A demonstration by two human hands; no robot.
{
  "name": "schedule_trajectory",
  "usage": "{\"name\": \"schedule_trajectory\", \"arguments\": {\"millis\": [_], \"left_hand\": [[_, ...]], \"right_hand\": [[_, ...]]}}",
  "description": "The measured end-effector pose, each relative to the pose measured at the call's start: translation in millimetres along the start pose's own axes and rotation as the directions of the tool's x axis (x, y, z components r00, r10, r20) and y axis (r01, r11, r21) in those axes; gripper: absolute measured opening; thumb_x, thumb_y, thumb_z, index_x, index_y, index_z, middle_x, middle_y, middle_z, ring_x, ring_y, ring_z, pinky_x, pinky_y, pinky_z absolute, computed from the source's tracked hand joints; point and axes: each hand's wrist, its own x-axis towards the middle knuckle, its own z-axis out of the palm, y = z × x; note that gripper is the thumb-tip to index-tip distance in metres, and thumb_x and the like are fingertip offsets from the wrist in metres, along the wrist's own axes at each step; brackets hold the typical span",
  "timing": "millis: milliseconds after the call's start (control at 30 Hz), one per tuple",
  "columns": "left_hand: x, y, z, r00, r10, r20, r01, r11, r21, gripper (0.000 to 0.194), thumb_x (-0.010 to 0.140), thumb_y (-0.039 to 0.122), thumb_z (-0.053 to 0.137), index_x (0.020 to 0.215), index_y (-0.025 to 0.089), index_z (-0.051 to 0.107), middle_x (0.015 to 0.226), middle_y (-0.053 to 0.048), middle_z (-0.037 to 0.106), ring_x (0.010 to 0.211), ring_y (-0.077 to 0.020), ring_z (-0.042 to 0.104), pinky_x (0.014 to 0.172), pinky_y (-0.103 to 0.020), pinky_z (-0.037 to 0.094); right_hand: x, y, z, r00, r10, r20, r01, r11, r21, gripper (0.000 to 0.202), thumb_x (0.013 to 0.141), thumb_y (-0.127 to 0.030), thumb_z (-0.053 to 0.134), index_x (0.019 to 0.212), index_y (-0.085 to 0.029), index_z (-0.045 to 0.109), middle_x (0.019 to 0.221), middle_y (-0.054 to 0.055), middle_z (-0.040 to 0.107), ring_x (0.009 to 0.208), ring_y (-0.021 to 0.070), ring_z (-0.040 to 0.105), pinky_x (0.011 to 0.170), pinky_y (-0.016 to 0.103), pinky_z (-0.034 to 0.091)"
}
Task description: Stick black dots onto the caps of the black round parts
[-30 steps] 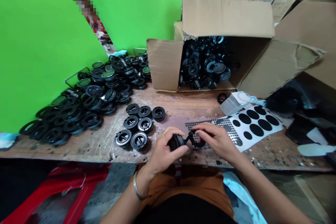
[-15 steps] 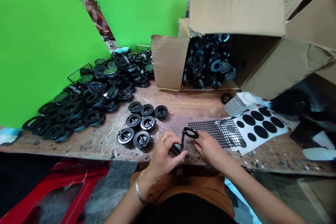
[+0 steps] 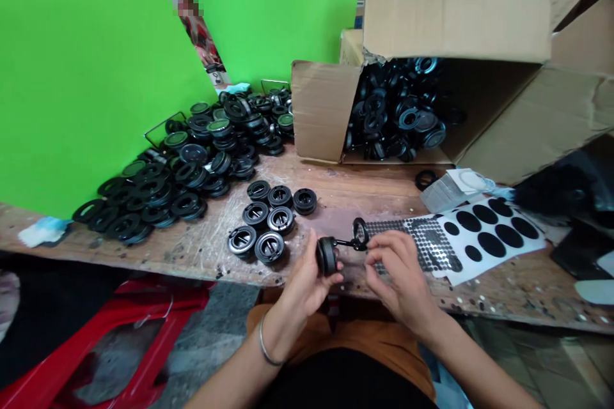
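My left hand [image 3: 304, 291] grips a black round disc-shaped part [image 3: 327, 255], held on edge above the table's front. From this part a thin black arm reaches right to a small open ring [image 3: 360, 231], tilted upright. Close beside the ring is my right hand [image 3: 400, 278], its fingers curled in a pinch. Whatever it pinches is hidden or too small to name. Behind that hand lies a sheet of small dark dots [image 3: 429, 239]. Several similar round black parts [image 3: 269, 247] stand grouped on the table to the left of my hands.
A large heap of black round parts [image 3: 153, 188] covers the table's left side. An open cardboard box [image 3: 326, 112] with more of them lies behind. At right are a white sheet with large black circles [image 3: 492, 243], a clear packet [image 3: 444, 192] and a loose black ring [image 3: 425, 179].
My left hand has turned the black part up on edge, and its ring now stands more upright. My right hand has lifted, fingers drawn into a pinch. The whole view has shifted slightly.
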Motion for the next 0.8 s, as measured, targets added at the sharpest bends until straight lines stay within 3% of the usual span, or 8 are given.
{"name": "schedule_trajectory", "arguments": {"millis": [167,400,633,800], "left_hand": [[-4,-7,7.5,0.999,-0.046,-0.003,0.046,0.999,0.022,0.041,0.091,0.054,0.052,0.092,0.014,0.060,0.068,-0.003,0.064,0.048,-0.0107,0.060,0.039,-0.019,0.052],[-11,-10,10.3,0.991,-0.121,0.057,0.121,0.993,-0.004,0.041,0.094,0.049,0.049,0.093,0.010,0.063,0.068,-0.005,0.067,0.048,-0.0119,0.063,0.041,-0.021,0.055],[-12,-9,6.6,0.945,-0.305,0.121,0.316,0.945,-0.086,0.040,0.096,0.047,0.045,0.091,0.011,0.062,0.062,-0.005,0.067,0.043,-0.0132,0.064,0.039,-0.019,0.053],[-11,-9,6.8,0.906,-0.390,0.166,0.417,0.891,-0.178,0.045,0.094,0.051,0.045,0.088,0.010,0.061,0.060,-0.005,0.065,0.043,-0.0117,0.062,0.038,-0.016,0.050]], "right_hand": [[23,-4,8,1.000,0.018,-0.024,-0.019,0.999,-0.034,0.009,0.085,-0.013,0.058,0.082,-0.021,0.056,0.103,0.006,0.059,0.106,0.0256,0.047,0.094,0.047,0.037],[25,2,15,1.000,0.009,0.005,-0.009,1.000,-0.030,0.012,0.083,-0.010,0.060,0.080,-0.021,0.057,0.098,0.004,0.061,0.105,0.0245,0.048,0.100,0.049,0.032],[21,12,7,0.997,0.013,0.070,-0.020,0.995,0.097,0.010,0.083,-0.011,0.061,0.082,-0.021,0.058,0.096,0.004,0.061,0.100,0.0230,0.051,0.090,0.044,0.039],[18,19,7,0.995,-0.096,0.027,0.092,0.989,0.117,0.010,0.084,-0.011,0.061,0.085,-0.021,0.061,0.096,0.005,0.062,0.100,0.0233,0.053,0.092,0.047,0.041]]}}
